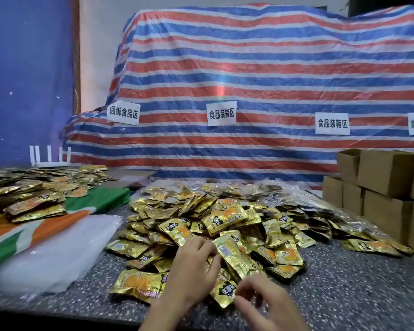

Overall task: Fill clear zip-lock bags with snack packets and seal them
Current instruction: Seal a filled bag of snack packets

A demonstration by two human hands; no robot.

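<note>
Near: right hand (265,304), grip pinching small gold foil snack packet (225,295); left hand (191,271), grip holding long gold foil snack packet (237,258). Beyond: gold packet heap (213,218) on speckled grey table (344,295); clear zip-lock bag stack (53,254) left.

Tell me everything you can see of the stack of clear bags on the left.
The stack of clear bags lies flat on the left of the speckled table. It looks like thin glossy plastic, milky where layers overlap, edges slightly fanned. Its left part rests over an orange, green and white sheet. The pile of gold snack packets lies right of it. The left hand and right hand hold packets there and do not touch it. Zip strips cannot be made out.
</note>
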